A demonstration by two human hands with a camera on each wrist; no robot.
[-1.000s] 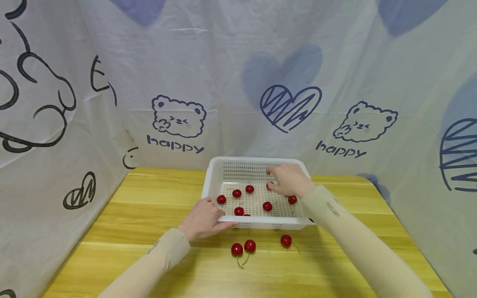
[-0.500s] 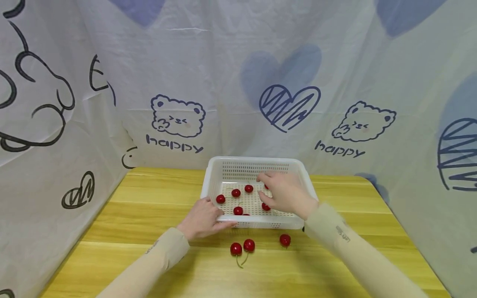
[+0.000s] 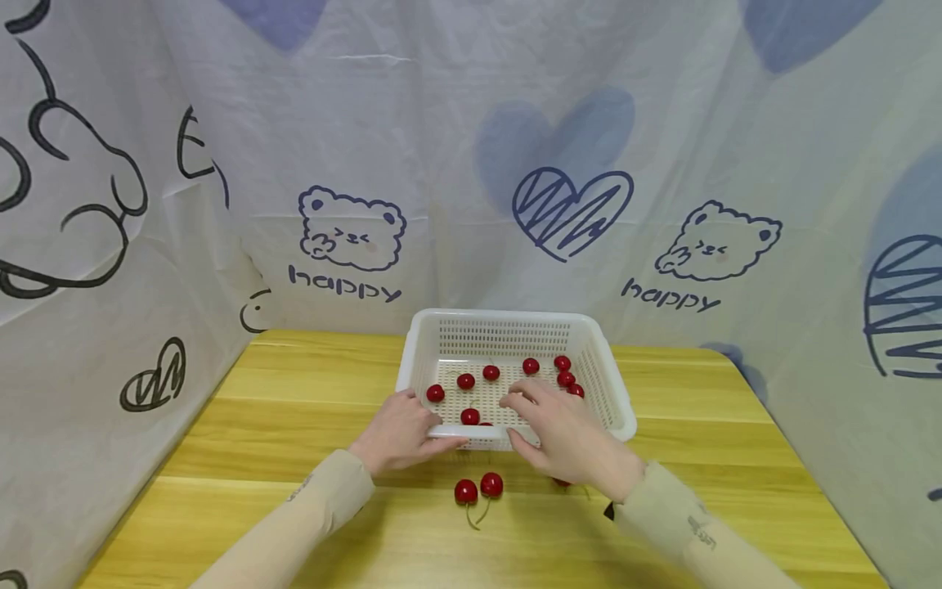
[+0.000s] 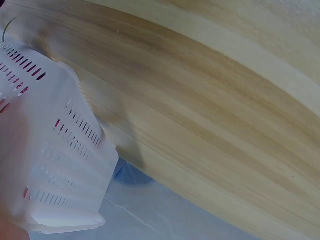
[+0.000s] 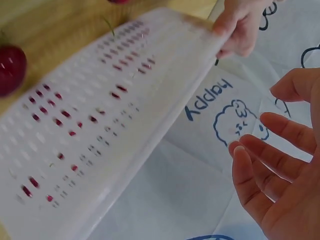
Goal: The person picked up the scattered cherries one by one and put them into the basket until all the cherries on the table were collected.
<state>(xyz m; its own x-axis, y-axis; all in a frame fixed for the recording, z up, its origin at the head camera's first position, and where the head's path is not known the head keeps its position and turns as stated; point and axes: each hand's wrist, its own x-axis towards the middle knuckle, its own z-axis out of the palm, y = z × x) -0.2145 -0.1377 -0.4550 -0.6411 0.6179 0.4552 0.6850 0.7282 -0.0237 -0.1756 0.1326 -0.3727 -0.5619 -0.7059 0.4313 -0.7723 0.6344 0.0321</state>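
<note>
My left hand [image 3: 397, 429] grips the near left corner of a white slotted plastic basket [image 3: 621, 405], fingers over the rim and thumb along the front. Several red cherries [image 3: 466, 381] lie spread on the basket's floor. Over the basket's front rim is my right hand [image 3: 572, 433], its fingers loosely bent and apart; in the right wrist view its palm [image 5: 290, 200] holds nothing. Two stemmed cherries [image 3: 491, 485] lie on the table in front of the basket. Another cherry [image 3: 562, 483] there is mostly hidden by the right hand.
The basket stands at the back of a yellow wood-grain table [image 3: 294, 384]. Behind it hangs a white cloth [image 3: 456, 245] printed with bears and hearts; more cloth encloses both sides.
My right hand has drawn back from the basket's right rear toward its front rim, uncovering cherries along the right side. The left hand has kept its grip on the corner.
</note>
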